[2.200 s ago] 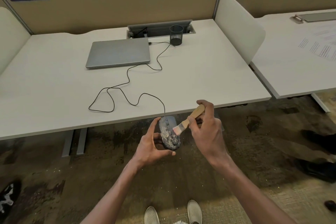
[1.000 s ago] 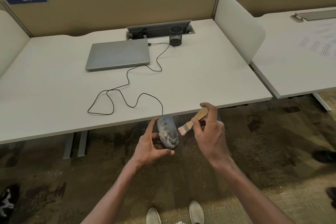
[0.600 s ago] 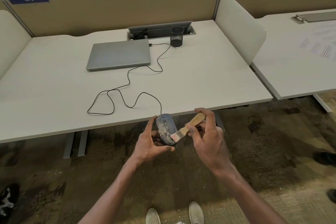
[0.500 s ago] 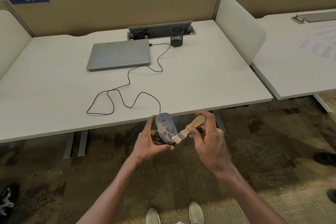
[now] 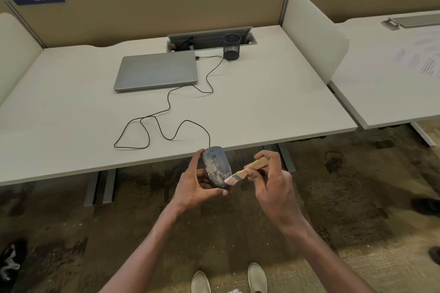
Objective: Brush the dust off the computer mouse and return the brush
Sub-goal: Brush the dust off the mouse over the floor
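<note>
A big pale bench (image 5: 273, 107) fills most of the view, with a tan wall (image 5: 166, 7) along its back edge. A shut grey laptop (image 5: 157, 71) lies flat near the back edge, in the middle. A black mesh cup (image 5: 231, 46) stands just to the right of the laptop, close to the back edge. A thin black cord (image 5: 166, 112) runs from the side of the laptop, loops across the bench and goes over the front edge. The cord ends at a dark computer mouse (image 5: 216, 166), which is held in the air just in front of the front edge, above the brown floor (image 5: 345, 197). The mouse is tipped up on its side and has pale dust on its top. The left hand (image 5: 197, 185) is curled around the mouse, thumb on one side and fingers under it. The right hand (image 5: 273, 183) pinches the wood handle of a small brush (image 5: 247, 171) between thumb and fingers. The pale hairs of the brush touch the lower right part of the mouse. Two light shoes (image 5: 257, 278) show on the floor at the bottom.
</note>
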The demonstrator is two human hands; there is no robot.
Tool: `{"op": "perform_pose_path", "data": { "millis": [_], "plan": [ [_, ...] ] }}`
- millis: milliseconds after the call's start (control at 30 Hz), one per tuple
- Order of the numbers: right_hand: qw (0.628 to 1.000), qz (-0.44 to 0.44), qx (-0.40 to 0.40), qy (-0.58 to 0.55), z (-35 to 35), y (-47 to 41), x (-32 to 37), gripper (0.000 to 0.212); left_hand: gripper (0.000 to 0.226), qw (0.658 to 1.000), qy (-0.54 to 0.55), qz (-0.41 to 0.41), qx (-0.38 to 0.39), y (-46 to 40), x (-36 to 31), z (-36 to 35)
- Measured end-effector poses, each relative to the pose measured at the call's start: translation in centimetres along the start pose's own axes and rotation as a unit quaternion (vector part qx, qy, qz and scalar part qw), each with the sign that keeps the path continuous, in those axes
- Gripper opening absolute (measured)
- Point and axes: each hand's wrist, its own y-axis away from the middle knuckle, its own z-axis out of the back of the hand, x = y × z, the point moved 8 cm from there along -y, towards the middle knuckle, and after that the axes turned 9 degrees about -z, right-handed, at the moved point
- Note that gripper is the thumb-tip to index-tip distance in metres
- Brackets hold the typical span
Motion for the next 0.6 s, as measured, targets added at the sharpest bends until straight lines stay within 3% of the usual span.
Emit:
{"op": "perform_pose_path", "data": {
  "millis": [167,433,600],
  "plan": [
    [0.998,-0.01,-0.056,-0.018,1.8,-0.6,-0.1,0.041,0.129,1.0,0.004,0.003,-0.003,0.0,0.5,0.2],
    [1.0,-0.017,0.015,-0.021,0.4,-0.2,-0.2,0.04,0.128,1.0,0.001,0.0,-0.001,-0.1,0.2,-0.1],
    [1.0,-0.023,-0.009,-0.004,0.9,-0.9,-0.7,0.035,0.129,1.0,0.002,-0.005,0.008,0.1,0.1,-0.2]
  ]
}}
